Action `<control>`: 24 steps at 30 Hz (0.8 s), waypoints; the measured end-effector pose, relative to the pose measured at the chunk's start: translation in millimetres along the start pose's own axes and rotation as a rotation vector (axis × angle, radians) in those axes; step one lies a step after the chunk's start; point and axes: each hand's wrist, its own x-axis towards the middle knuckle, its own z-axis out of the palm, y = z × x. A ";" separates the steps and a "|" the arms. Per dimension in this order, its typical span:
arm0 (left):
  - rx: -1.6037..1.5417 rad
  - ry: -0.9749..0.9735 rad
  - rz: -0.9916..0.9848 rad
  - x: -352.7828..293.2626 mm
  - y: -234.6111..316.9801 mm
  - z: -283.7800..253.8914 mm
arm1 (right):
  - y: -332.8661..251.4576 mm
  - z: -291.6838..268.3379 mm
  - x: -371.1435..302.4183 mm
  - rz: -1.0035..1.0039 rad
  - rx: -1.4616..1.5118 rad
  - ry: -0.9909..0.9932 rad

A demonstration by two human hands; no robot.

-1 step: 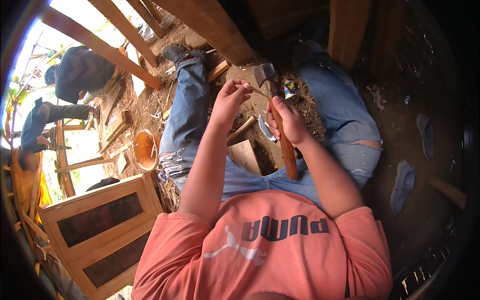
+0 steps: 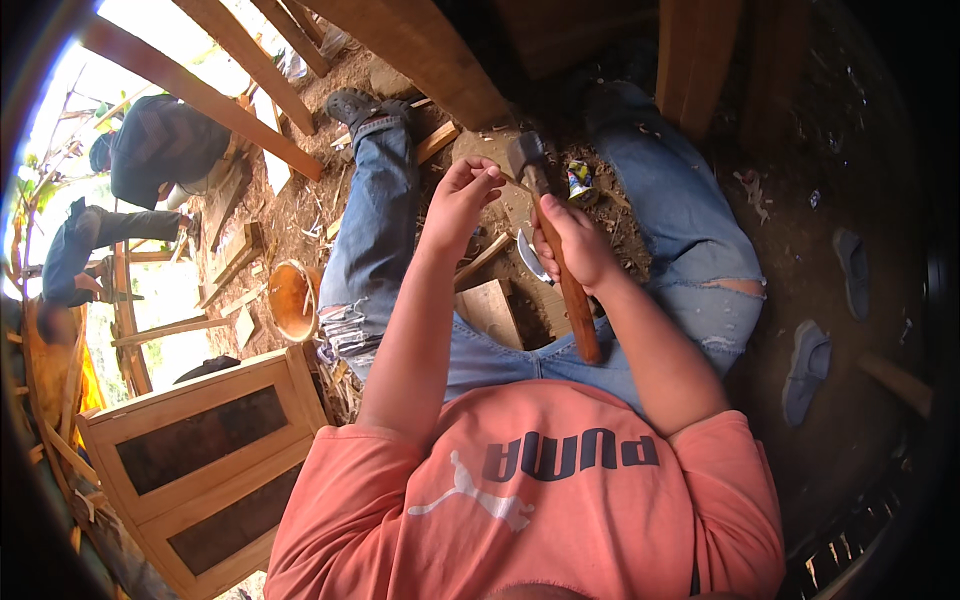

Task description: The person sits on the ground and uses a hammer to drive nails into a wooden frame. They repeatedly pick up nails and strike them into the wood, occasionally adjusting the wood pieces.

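My right hand (image 2: pixel 578 245) is wrapped round the wooden handle of a hammer (image 2: pixel 576 315), its metal head up and away from me, its handle end over my lap. Close by on the left, my left hand (image 2: pixel 465 200) pinches a thin, nail-like piece (image 2: pixel 513 182) between thumb and forefinger. The piece points toward the hammer just below its head; I cannot tell whether they touch. Beneath my hands, between my legs, lie a wood block (image 2: pixel 489 312), a curved pale blade-like thing (image 2: pixel 530 258) and a small colourful packet (image 2: pixel 579 180).
Timber posts (image 2: pixel 420 55) stand ahead. A round orange-brown container (image 2: pixel 293 301) sits left of my leg, behind a framed wooden panel (image 2: pixel 215 435). Grey shoes (image 2: pixel 805 372) lie at right. Two people (image 2: pixel 170 145) bend over at far left among boards.
The hammer has tilted slightly: its head is a little lower, and its handle end has shifted a little to the right. My left hand stays nearly still.
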 end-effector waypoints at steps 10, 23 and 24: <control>0.004 -0.007 -0.002 2.5 0.3 5.9 | 4.4 -5.4 0.0 0.220 -0.157 0.126; 0.024 0.002 -0.011 4.9 0.7 7.7 | -2.6 7.0 -5.5 -0.040 0.038 0.092; 0.018 -0.002 -0.015 4.0 0.2 8.2 | -1.1 6.6 -6.6 -0.003 0.017 0.077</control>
